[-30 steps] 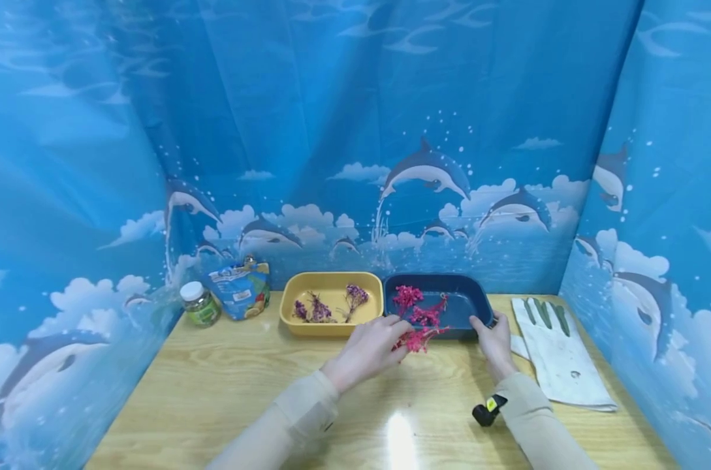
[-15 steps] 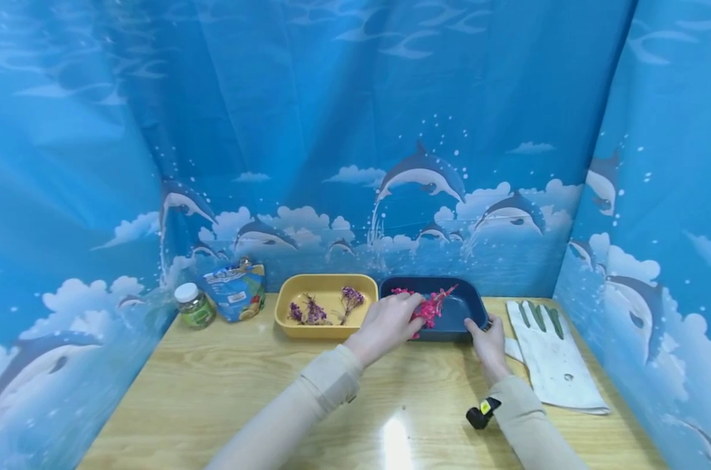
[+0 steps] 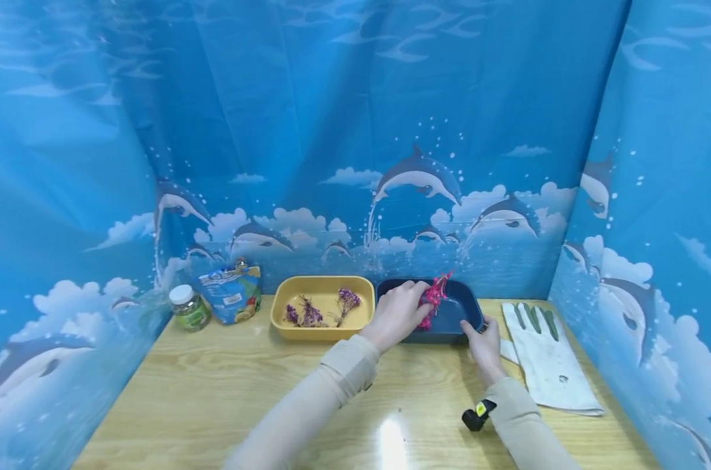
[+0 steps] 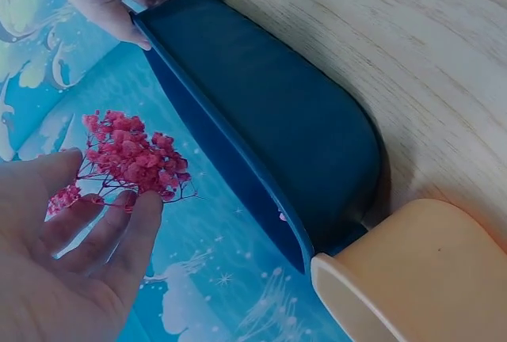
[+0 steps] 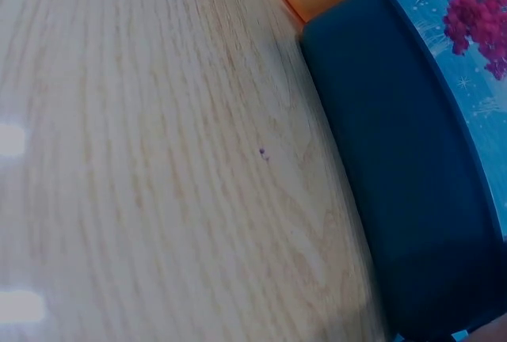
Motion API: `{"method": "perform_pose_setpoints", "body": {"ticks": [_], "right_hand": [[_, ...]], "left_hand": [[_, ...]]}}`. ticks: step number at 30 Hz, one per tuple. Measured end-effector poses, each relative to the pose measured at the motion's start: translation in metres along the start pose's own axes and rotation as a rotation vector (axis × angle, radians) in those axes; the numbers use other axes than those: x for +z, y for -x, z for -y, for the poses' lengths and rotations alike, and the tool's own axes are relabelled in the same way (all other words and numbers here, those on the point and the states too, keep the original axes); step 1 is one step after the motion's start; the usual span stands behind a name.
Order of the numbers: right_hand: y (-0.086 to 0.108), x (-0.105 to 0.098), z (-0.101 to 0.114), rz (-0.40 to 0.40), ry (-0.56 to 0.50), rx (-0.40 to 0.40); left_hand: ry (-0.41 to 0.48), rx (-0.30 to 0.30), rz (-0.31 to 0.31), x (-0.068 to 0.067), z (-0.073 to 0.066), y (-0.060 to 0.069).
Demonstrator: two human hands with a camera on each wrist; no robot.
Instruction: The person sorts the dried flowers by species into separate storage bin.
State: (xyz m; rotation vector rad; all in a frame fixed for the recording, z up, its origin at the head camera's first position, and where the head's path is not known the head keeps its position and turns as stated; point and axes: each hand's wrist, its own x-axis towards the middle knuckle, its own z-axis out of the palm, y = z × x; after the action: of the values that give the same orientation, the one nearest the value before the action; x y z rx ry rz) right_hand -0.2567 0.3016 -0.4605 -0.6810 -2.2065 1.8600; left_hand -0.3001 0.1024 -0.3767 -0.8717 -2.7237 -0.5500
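Observation:
My left hand (image 3: 395,314) pinches a sprig of pink dried flowers (image 4: 135,156) between thumb and fingertips. In the left wrist view the sprig hangs above the opening of a dark blue tray (image 3: 459,312). The other pink flowers lying in that tray are mostly hidden behind the hand. At the tray's right end, my right hand (image 3: 486,346) grips the rim, thumb over the edge. Touching the blue tray on its left is a yellow tray (image 3: 322,333), which holds sprigs of purple dried flowers (image 3: 348,300).
Left of the trays stand a white-lidded jar (image 3: 190,309) and a blue snack pouch (image 3: 232,295). A white glove with green fingers (image 3: 549,362) lies on the right. Tiny crumbs (image 5: 264,153) dot the wooden table (image 3: 243,385). A dolphin-print curtain (image 3: 331,163) surrounds the table.
My left hand has carried the pink sprig from the blue tray's front edge up and back over the tray. My right hand has kept its grip on the rim. The head view has shifted slightly.

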Motion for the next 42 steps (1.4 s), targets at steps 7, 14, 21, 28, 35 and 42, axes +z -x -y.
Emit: {"method": "perform_pose_setpoints", "body": {"ticks": [7, 14, 21, 28, 35, 42], "right_hand": [[-0.001, 0.000, -0.003, -0.007, -0.020, -0.004], [-0.003, 0.000, -0.001, -0.015, -0.029, -0.001], [-0.001, -0.001, 0.003, -0.015, -0.027, 0.002], [-0.002, 0.000, 0.001, -0.002, -0.037, -0.004], [0.000, 0.000, 0.001, -0.001, -0.030, -0.007], [-0.001, -0.002, 0.001, 0.012, -0.021, 0.000]], "left_hand": [[0.115, -0.071, 0.011, 0.012, -0.003, -0.009], [0.161, -0.141, 0.052, 0.023, -0.009, -0.016], [0.147, -0.159, 0.052, 0.028, -0.012, -0.022], [0.125, -0.186, 0.049, 0.033, -0.013, -0.027], [0.088, -0.174, 0.064, 0.042, -0.013, -0.029], [0.110, -0.191, 0.101, 0.050, -0.014, -0.030]]}}
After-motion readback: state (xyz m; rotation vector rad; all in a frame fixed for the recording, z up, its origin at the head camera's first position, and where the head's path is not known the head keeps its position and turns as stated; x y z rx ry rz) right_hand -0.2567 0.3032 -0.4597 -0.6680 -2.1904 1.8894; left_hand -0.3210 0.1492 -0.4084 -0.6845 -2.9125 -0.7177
